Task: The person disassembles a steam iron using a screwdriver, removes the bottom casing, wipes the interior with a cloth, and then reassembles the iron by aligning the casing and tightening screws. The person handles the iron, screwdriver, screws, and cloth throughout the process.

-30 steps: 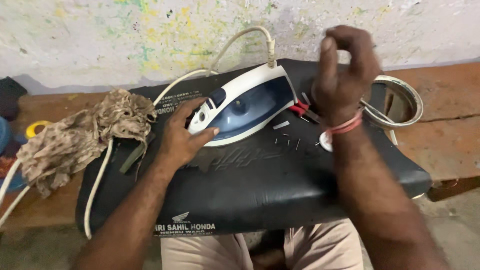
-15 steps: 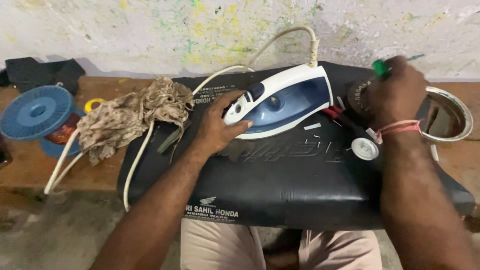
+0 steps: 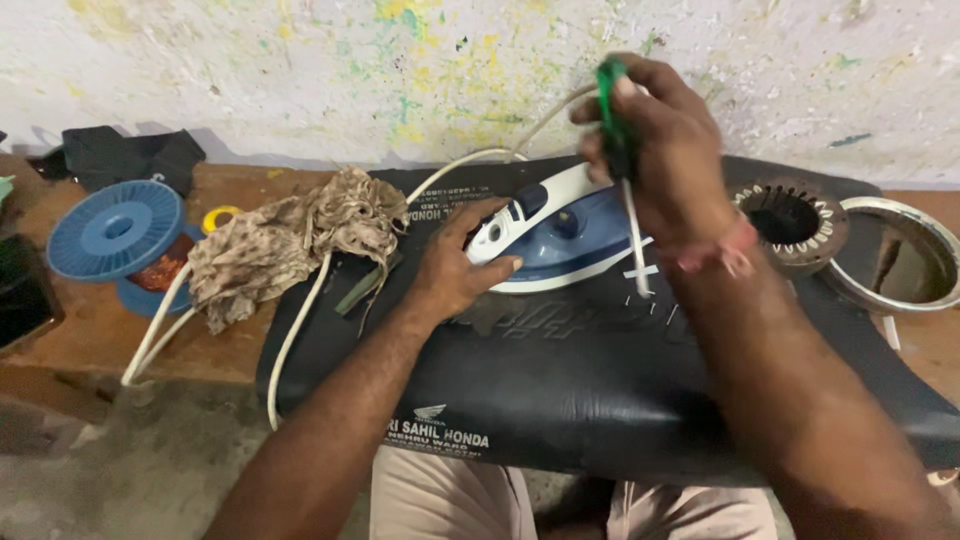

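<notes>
- Two bare forearms reach forward from the near edge over a black padded vinyl seat cover [image 3: 560,400] laid across the lap, light trousers showing underneath.
- Left hand [image 3: 450,275] lies flat with fingers spread, pressing the near side of a white-and-blue electric clothes iron [image 3: 555,235], not closed around anything.
- Iron rests on its side on the black cover, casing looking whole, no part visibly taken off; judged an early stage, opening up apparently not begun.
- Few small pale bits, possibly screws [image 3: 640,295], lie on the cover just beside the iron; too small to tell.
- Right hand [image 3: 665,160], raised above the iron, fingers clamped on a green-handled screwdriver [image 3: 612,120], shaft pointing down, tip near the iron's far side but contact not clear.
- White power cord [image 3: 300,310] trails left off the iron, past a crumpled brownish rag [image 3: 280,245].
- Farther left on the wooden bench, a blue plastic wire spool [image 3: 115,235]; farther right, a round metal motor stator [image 3: 790,220] and a shiny metal ring [image 3: 935,240].
- Paint-flecked white wall [image 3: 300,80] behind.
</notes>
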